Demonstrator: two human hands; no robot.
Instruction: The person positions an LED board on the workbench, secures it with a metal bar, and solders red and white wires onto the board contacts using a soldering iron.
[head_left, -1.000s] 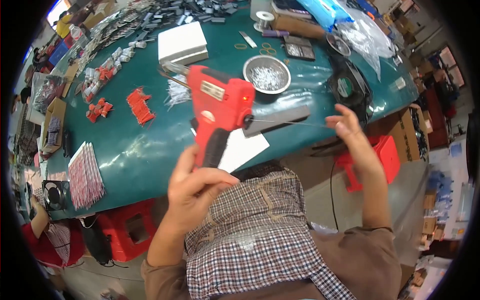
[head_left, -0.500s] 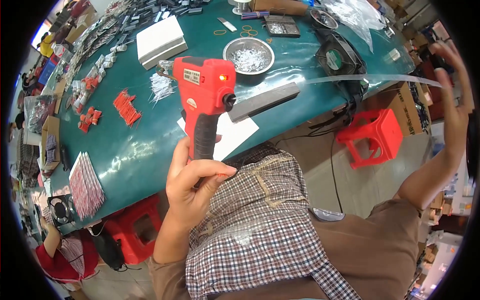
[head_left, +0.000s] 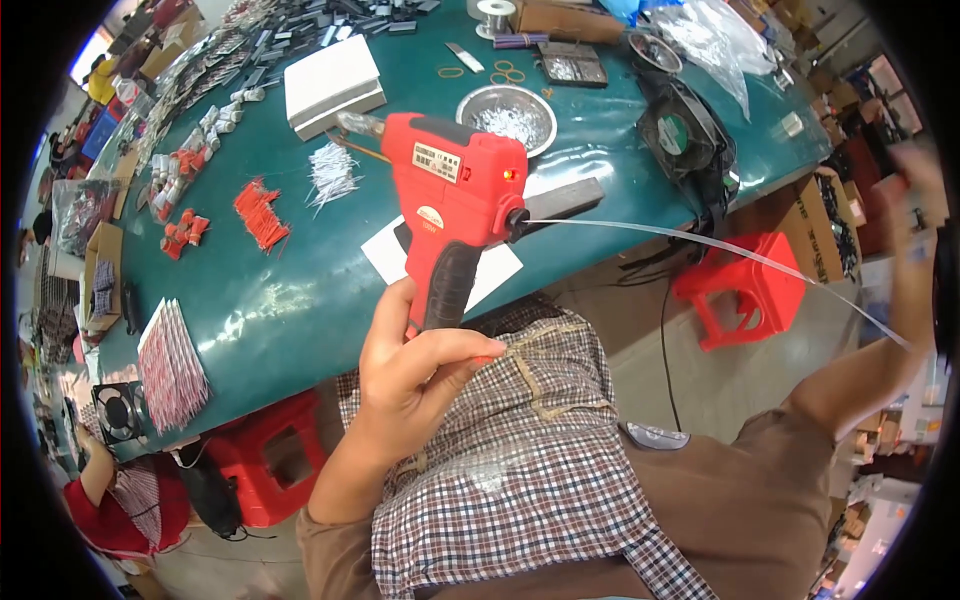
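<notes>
My left hand (head_left: 405, 375) is closed on the black-and-red handle of a red soldering gun (head_left: 455, 185). The gun points left, with a metal tip and a thin brass guide tube at its front, and an orange light glows on its rear. A small red piece (head_left: 486, 360) shows between thumb and forefinger; its kind is unclear. From the black rear inlet a thin, clear strand (head_left: 700, 238) arcs right and down, its far end beside my right forearm. My right hand (head_left: 915, 185) is raised at the far right, its fingers smeared by motion.
On the green table (head_left: 270, 345) lie a grey block (head_left: 570, 198) on white paper, a metal bowl (head_left: 510, 118) of shiny bits, red wires (head_left: 262, 215), white wires (head_left: 333, 172) and a white box (head_left: 335, 85). A black fan (head_left: 672, 135) stands right, above a red stool (head_left: 740, 285).
My left hand has moved the gun a little to the right and nearer. My right hand has swung away, and the strand now sags lower with its end away from the fingers.
</notes>
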